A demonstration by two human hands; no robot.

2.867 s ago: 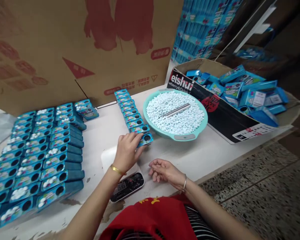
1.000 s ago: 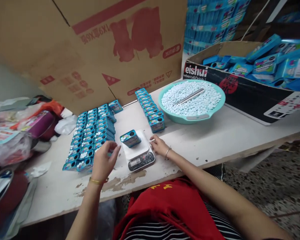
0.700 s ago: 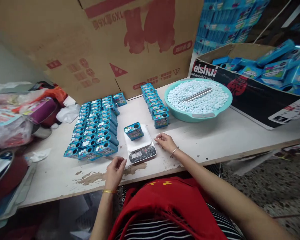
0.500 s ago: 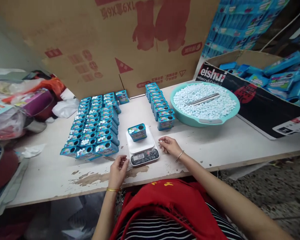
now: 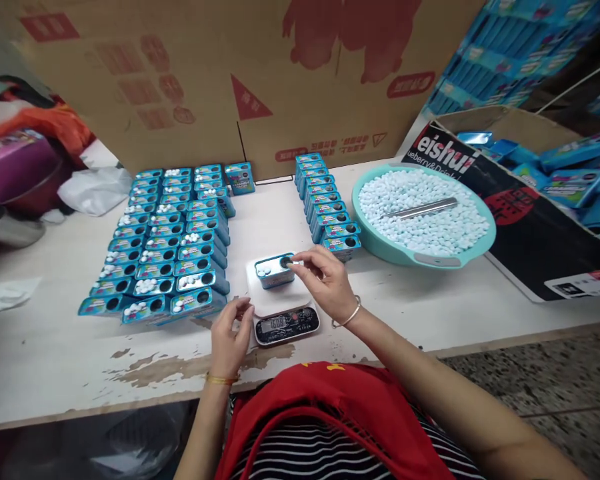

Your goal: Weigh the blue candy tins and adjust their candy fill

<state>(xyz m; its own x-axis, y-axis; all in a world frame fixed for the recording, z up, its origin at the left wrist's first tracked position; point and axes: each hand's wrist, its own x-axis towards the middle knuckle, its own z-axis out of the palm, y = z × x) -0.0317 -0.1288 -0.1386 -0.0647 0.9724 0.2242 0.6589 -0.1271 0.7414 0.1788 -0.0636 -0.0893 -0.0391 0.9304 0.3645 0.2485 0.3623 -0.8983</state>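
A blue tin (image 5: 275, 279) with a few white pellets on its lid and a dark round hole stands on the white plate of a small scale (image 5: 287, 325). The thumb and fingertips of my right hand (image 5: 326, 279) are pinched at the hole's right edge; what they hold, if anything, is too small to make out. My left hand (image 5: 231, 333) rests just left of the scale, its thumb and index finger curled close together, contents hidden. Right of the scale, a teal basin (image 5: 425, 259) of pale pellets holds a metal scoop (image 5: 423, 208).
Rows of blue tins (image 5: 193, 267), many topped with pellets, stand at left. Another column of tins (image 5: 325, 200) is beside the basin. A large cardboard sheet (image 5: 180, 67) rises behind; a black-printed box (image 5: 525, 227) of blue packages is at right. White plastic (image 5: 96, 190) lies at left.
My right hand has moved left and forward from beside the scale to the tin's hole. My left hand has stayed beside the scale. The camera view has shifted.
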